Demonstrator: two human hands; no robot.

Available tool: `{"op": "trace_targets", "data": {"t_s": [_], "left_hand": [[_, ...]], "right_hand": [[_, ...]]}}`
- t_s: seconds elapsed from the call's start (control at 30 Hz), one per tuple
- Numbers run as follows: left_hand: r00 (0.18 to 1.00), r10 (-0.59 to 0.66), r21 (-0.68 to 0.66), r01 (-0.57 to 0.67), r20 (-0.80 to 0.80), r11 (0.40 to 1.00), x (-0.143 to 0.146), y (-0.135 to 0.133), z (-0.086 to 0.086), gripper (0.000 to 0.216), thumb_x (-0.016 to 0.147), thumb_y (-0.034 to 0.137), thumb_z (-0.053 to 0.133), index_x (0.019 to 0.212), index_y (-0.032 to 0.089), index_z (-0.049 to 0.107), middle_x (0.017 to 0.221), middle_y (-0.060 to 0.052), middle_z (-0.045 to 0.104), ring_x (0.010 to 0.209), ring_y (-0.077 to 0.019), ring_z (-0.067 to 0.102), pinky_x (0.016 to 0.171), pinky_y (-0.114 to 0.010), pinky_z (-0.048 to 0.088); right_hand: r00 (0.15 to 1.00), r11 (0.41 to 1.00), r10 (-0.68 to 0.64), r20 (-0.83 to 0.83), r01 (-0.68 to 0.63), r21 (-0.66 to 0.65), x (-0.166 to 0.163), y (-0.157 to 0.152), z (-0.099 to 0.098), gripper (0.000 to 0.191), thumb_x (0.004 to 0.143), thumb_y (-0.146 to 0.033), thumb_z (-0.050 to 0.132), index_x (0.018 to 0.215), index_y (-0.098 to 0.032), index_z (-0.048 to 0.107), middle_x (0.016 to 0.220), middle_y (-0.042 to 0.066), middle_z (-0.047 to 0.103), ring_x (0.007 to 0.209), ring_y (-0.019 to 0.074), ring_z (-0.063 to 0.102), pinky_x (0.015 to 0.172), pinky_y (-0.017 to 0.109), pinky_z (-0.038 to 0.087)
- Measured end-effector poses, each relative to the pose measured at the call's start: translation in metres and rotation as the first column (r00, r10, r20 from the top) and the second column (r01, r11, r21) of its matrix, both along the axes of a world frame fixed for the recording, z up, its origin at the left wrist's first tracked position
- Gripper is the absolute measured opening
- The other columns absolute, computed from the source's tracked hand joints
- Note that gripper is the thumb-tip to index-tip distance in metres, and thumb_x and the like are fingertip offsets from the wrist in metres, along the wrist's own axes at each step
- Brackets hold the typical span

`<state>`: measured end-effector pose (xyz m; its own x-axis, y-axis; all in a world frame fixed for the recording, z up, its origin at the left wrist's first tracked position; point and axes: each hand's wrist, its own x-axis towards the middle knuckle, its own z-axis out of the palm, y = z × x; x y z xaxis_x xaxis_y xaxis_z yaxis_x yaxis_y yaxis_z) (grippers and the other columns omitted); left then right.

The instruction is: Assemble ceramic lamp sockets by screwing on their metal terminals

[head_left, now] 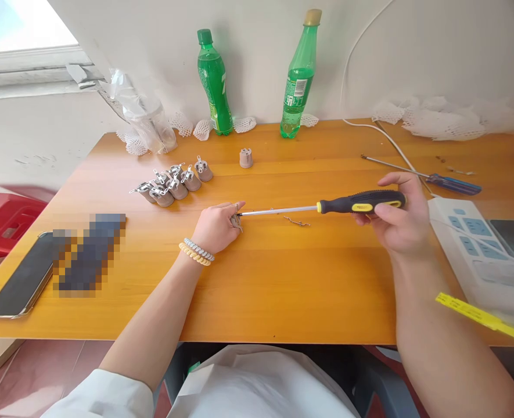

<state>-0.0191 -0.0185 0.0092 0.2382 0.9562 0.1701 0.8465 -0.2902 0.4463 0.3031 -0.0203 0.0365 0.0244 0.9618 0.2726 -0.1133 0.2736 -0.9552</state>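
Observation:
My left hand (215, 228), with two twisted bracelets at its wrist, is closed around a small ceramic lamp socket (235, 221). Fingers hide most of that piece; a metal strip shows at its edge. In my right hand (402, 217) is the black and yellow handle of a screwdriver (348, 204). Its long shaft points left, and the tip meets the piece at my left fingers. Beyond my left hand stands a group of several brownish sockets with metal brackets (176, 187). One socket without a visible bracket (245, 158) stands apart. Small metal bits (297, 221) lie below the shaft.
A blue-handled screwdriver (455, 184) lies at right, near a white power strip (461, 232). Two green bottles (215, 87) (299, 87) stand by the wall among foam nets (461, 119). A phone (21, 276) and a pixelated dark object (93, 252) lie left.

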Motion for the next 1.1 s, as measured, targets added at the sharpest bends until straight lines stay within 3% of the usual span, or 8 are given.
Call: {"op": "trace_targets", "data": {"t_s": [0.17, 0.33, 0.43, 0.6, 0.73, 0.9, 1.03, 1.1], "left_hand": [[0.999, 0.013, -0.011, -0.013, -0.046, 1.000, -0.002, 0.000, -0.002, 0.054, 0.065, 0.012, 0.046, 0.114, 0.018, 0.067, 0.082, -0.004, 0.071, 0.069, -0.0177, 0.062, 0.065, -0.027, 0.047], [0.991, 0.019, 0.031, -0.015, -0.132, 0.999, -0.005, 0.001, -0.003, 0.055, 0.067, 0.011, 0.045, 0.118, 0.017, 0.064, 0.082, -0.005, 0.069, 0.074, -0.0188, 0.063, 0.067, -0.027, 0.047], [0.987, 0.015, 0.037, -0.009, -0.162, 0.999, -0.006, 0.002, -0.002, 0.054, 0.068, 0.011, 0.044, 0.118, 0.017, 0.064, 0.080, -0.006, 0.068, 0.075, -0.0196, 0.063, 0.064, -0.027, 0.046], [0.992, 0.006, 0.045, 0.000, -0.127, 0.999, -0.008, 0.003, -0.003, 0.048, 0.066, 0.010, 0.045, 0.108, 0.018, 0.068, 0.086, -0.006, 0.070, 0.078, -0.0197, 0.065, 0.064, -0.027, 0.047], [0.994, 0.007, 0.053, -0.001, -0.111, 0.999, -0.008, 0.003, -0.004, 0.047, 0.067, 0.010, 0.045, 0.107, 0.018, 0.068, 0.086, -0.006, 0.070, 0.078, -0.0193, 0.065, 0.065, -0.027, 0.048], [0.994, 0.001, 0.038, 0.003, -0.109, 0.999, -0.007, 0.002, -0.003, 0.050, 0.066, 0.008, 0.045, 0.110, 0.018, 0.067, 0.082, -0.006, 0.069, 0.077, -0.0193, 0.064, 0.068, -0.027, 0.049], [0.993, -0.009, 0.045, 0.014, -0.116, 0.999, -0.006, 0.002, -0.004, 0.048, 0.065, 0.008, 0.045, 0.106, 0.018, 0.068, 0.080, -0.006, 0.068, 0.075, -0.0191, 0.064, 0.065, -0.026, 0.048], [0.993, -0.007, 0.053, 0.014, -0.118, 0.999, -0.006, 0.002, -0.005, 0.047, 0.065, 0.008, 0.045, 0.104, 0.018, 0.069, 0.080, -0.005, 0.068, 0.073, -0.0185, 0.064, 0.063, -0.025, 0.047]], "right_hand": [[0.983, 0.995, -0.104, 0.149, 0.103, 0.015, -0.001, -0.002, 0.000, 0.027, 0.073, -0.034, 0.071, 0.091, -0.020, 0.059, 0.061, 0.000, 0.062, 0.042, 0.0151, 0.058, 0.034, 0.025, 0.039], [0.920, 0.972, -0.233, 0.314, 0.215, 0.093, 0.003, 0.001, -0.007, 0.039, 0.076, -0.054, 0.064, 0.069, -0.016, 0.061, 0.048, 0.001, 0.053, 0.037, 0.0122, 0.050, 0.032, 0.024, 0.035], [0.952, 0.994, -0.110, 0.286, 0.111, 0.014, 0.006, 0.003, -0.009, 0.044, 0.083, -0.056, 0.051, 0.072, -0.015, 0.063, 0.052, 0.005, 0.059, 0.044, 0.0144, 0.054, 0.039, 0.026, 0.037], [0.988, 0.991, 0.025, 0.153, -0.005, -0.134, 0.005, 0.002, -0.005, 0.037, 0.073, -0.033, 0.067, 0.106, -0.023, 0.053, 0.067, 0.000, 0.068, 0.053, 0.0162, 0.062, 0.048, 0.026, 0.042], [0.960, 0.992, -0.039, 0.278, 0.069, -0.101, 0.004, 0.002, -0.004, 0.025, 0.079, -0.042, 0.065, 0.086, -0.020, 0.057, 0.049, -0.002, 0.058, 0.038, 0.0133, 0.054, 0.039, 0.024, 0.035], [0.929, 0.995, -0.074, 0.362, 0.091, -0.031, 0.007, 0.003, -0.006, 0.043, 0.084, -0.051, 0.055, 0.059, -0.017, 0.057, 0.046, 0.004, 0.057, 0.040, 0.0127, 0.051, 0.039, 0.026, 0.034], [0.990, 0.995, 0.039, 0.137, -0.026, -0.093, 0.006, 0.004, -0.006, 0.024, 0.079, -0.041, 0.057, 0.089, -0.019, 0.059, 0.059, 0.004, 0.065, 0.048, 0.0164, 0.058, 0.043, 0.027, 0.036], [0.996, 0.992, 0.045, 0.076, -0.036, -0.117, 0.005, 0.004, -0.005, 0.029, 0.075, -0.034, 0.062, 0.100, -0.022, 0.053, 0.065, 0.001, 0.067, 0.051, 0.0167, 0.060, 0.045, 0.026, 0.039]]}}
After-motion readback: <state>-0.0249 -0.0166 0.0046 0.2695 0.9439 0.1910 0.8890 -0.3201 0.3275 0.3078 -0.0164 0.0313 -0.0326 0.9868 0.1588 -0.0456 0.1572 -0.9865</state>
